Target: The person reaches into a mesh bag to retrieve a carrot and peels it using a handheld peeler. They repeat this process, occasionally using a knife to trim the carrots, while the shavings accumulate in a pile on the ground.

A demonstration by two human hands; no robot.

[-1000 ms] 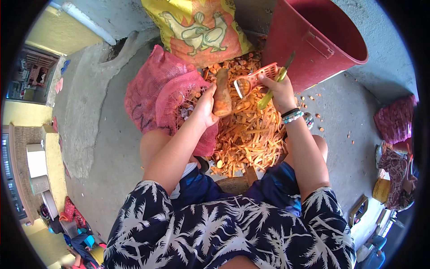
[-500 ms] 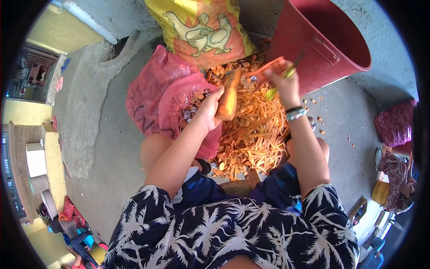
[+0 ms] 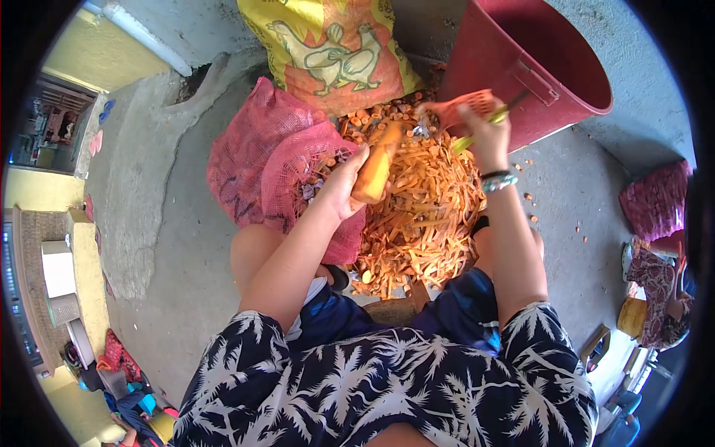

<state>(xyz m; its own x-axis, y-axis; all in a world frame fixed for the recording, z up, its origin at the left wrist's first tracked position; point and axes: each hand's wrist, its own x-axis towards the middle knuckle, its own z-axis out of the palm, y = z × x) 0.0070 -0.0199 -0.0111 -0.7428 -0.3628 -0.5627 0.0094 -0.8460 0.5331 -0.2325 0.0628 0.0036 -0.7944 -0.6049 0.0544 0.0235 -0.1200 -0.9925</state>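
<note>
My left hand (image 3: pixel 344 183) is closed around the thick end of a partly peeled carrot (image 3: pixel 375 175), whose far end tilts up and away from me. To its right, my right hand (image 3: pixel 488 140) grips an orange peeler (image 3: pixel 460 109) with a slotted body, blurred by motion. A green-handled knife (image 3: pixel 463 143) with a dark blade is held in the same hand, crossing behind the fingers. The peeler is apart from the carrot. Under both hands lies a heap of carrot peelings (image 3: pixel 424 231), with cut carrot ends at its far side.
A pink mesh sack (image 3: pixel 261 160) lies left of the heap. Behind stand a yellow and orange sack (image 3: pixel 331 56) printed with chickens and a large red bucket (image 3: pixel 488 63). A purple sack (image 3: pixel 655 201) sits at the far right; another person's legs show near it.
My right hand has moved right and slightly away from the carrot with the peeler and knife. My left hand still holds the carrot, shifted only slightly.
</note>
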